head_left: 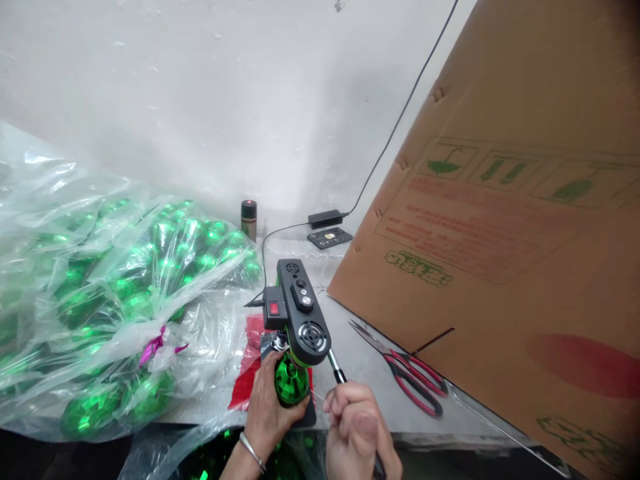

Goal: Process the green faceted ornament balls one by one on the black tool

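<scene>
My left hand [269, 407] is closed around a shiny green faceted ball [291, 381], holding it under the head of a small black machine [299, 312] with a red switch. My right hand [356, 427] is closed in a fist on the machine's thin metal lever [336, 367], which slants down to the right from the head. A bracelet shows on my left wrist. A red patch [249, 373] lies on the table under and left of the machine.
A big clear plastic bag [100, 300] full of green balls fills the left side. Red-handled scissors [407, 373] lie right of the machine. A large cardboard box [500, 267] leans at the right. A small can [249, 218], a power adapter [325, 218] and a black device [330, 238] sit by the wall.
</scene>
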The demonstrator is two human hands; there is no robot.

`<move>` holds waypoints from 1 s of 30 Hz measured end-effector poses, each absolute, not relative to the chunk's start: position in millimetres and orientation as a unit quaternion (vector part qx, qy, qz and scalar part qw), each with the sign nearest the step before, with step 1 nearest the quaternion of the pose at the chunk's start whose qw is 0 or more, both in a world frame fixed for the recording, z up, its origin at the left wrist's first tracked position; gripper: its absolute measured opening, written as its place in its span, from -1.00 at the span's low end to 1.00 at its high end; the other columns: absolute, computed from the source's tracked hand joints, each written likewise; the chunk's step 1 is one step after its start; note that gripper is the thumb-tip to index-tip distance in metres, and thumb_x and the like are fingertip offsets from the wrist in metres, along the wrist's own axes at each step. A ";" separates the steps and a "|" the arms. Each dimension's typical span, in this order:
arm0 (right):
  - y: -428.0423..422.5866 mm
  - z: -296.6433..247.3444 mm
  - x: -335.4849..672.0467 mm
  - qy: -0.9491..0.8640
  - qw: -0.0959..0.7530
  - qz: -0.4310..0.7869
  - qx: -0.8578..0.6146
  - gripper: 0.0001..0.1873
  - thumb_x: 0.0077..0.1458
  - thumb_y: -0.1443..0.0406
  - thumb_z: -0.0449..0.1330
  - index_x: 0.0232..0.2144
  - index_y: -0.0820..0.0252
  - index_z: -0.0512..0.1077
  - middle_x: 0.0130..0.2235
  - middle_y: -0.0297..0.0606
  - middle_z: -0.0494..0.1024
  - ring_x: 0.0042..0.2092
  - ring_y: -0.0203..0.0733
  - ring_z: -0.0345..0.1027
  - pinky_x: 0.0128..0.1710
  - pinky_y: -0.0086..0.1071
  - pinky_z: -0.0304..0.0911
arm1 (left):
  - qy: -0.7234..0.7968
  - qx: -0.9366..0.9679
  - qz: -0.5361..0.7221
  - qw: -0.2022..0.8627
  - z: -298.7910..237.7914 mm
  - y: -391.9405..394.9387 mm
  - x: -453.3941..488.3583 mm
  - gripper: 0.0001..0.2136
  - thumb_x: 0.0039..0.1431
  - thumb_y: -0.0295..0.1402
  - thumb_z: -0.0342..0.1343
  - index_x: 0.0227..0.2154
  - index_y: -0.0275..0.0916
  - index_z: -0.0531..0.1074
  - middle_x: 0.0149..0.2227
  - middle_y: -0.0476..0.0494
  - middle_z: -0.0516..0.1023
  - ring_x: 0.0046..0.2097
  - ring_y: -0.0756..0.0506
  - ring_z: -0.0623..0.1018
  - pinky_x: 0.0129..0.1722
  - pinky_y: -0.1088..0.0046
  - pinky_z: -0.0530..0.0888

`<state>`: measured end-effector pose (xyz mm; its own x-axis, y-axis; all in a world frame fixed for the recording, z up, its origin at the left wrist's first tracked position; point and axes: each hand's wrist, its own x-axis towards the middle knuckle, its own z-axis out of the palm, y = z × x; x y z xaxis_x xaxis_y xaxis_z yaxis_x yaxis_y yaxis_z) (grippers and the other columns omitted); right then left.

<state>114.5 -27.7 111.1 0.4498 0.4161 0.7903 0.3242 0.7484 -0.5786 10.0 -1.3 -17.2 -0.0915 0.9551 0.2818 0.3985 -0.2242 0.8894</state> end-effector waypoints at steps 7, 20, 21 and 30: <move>-28.2 119.5 104.5 -0.498 0.789 0.013 -0.360 -0.45 0.59 0.32 0.05 -0.55 0.11 0.22 -0.50 -0.44 0.31 -0.52 -0.36 0.23 -0.55 -0.47 0.18 | 0.553 0.618 0.491 0.267 -26.7 -0.4 11.8 -0.28 -0.04 -0.29 0.47 0.24 -0.20 0.45 0.19 -0.40 0.71 0.22 -0.49 0.73 0.24 -0.26 0.68; -30.9 88.5 121.1 -0.562 0.738 -0.037 -0.372 -0.48 0.61 0.29 0.08 -0.51 0.12 0.33 -0.48 -0.41 0.47 -0.46 -0.32 0.41 -0.26 -0.34 0.43 | 0.544 0.631 0.495 0.246 -32.5 0.1 14.4 -0.26 -0.01 -0.30 0.49 0.27 -0.23 0.43 0.23 -0.47 0.69 0.24 -0.52 0.72 0.25 -0.28 0.67; -31.4 103.9 120.8 -0.546 0.751 -0.019 -0.370 -0.47 0.60 0.30 0.07 -0.52 0.11 0.29 -0.50 -0.41 0.43 -0.48 -0.33 0.35 -0.40 -0.40 0.31 | 0.542 0.635 0.490 0.253 -30.6 0.8 13.8 -0.26 -0.01 -0.31 0.49 0.27 -0.23 0.43 0.23 -0.46 0.69 0.25 -0.51 0.71 0.26 -0.27 0.67; -30.4 166.8 115.8 -0.510 0.767 0.059 -0.385 -0.46 0.52 0.33 0.21 -0.57 0.15 0.30 -0.56 -0.43 0.28 -0.47 -0.33 0.31 -0.48 -0.43 0.13 | 0.480 0.732 0.469 0.119 -53.8 -45.1 -37.6 -0.01 0.06 -0.13 0.65 0.48 -0.17 0.29 0.31 -0.51 0.66 0.29 -0.51 0.72 0.20 -0.07 0.75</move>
